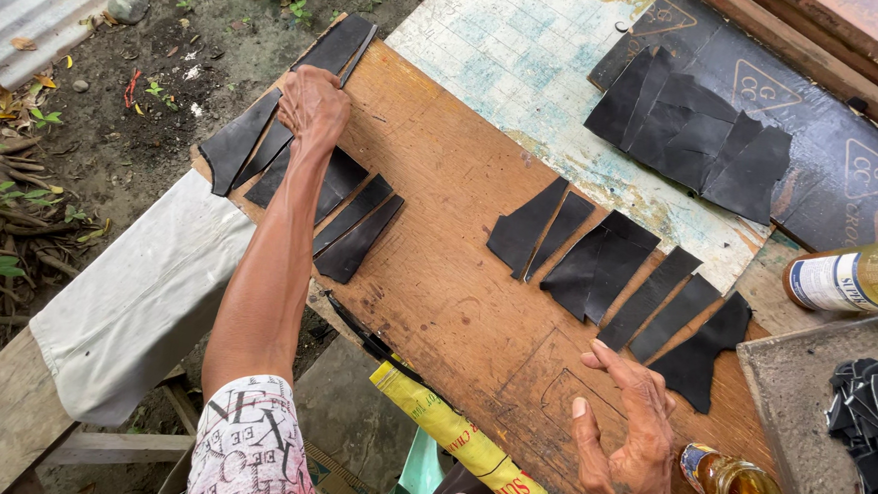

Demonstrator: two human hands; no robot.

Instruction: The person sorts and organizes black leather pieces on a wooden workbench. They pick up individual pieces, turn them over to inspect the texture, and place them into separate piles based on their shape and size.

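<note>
black cut pieces (598,260) lie spread on the bench (437,277); left hand (313,105) presses more flat under spread fingers, right hand (629,442) hovers open, empty; a heap (690,130) beyond looks unplaced.

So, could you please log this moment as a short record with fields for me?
Setting: outdoor wooden board used as a worktop, over bare soil
Left hand: flat on black cut pieces at the board's far left end
Right hand: open, hovering over the board, holding nothing
Middle: second group of black pieces
Far side: black pile on a dark sheet
Near right hand: open jar of amber liquid
Right edge: bottle lying on its side
</note>
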